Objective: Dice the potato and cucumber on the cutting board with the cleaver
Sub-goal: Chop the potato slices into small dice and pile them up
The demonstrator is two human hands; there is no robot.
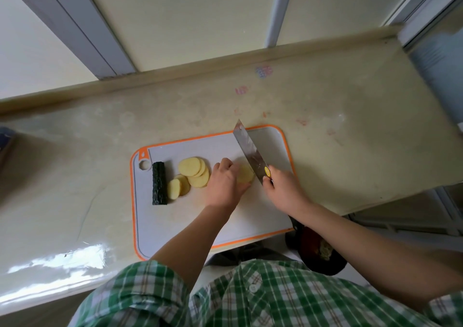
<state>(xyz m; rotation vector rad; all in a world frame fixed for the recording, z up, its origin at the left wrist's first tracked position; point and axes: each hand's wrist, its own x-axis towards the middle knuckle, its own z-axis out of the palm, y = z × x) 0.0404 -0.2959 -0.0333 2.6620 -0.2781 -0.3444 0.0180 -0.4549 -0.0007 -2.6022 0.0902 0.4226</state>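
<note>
- Right hand (283, 186) grips the cleaver (250, 151), blade running toward the upper left, just right of the potato slice (246, 173) at centre.
- Left hand (225, 183) pins it (fingers possibly curled; cannot tell); cucumber (159, 183) lies centre-left.

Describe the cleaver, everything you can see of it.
The cleaver has a broad, rectangular blade of shiny steel with a round yellow sticker near its heel. Its handle is hidden inside the right hand, which grips it. The blade slants over the right part of the cutting board, its tip pointing away from the person and its edge at the potato piece that the left hand holds. Whether it has bitten in is unclear.
</note>
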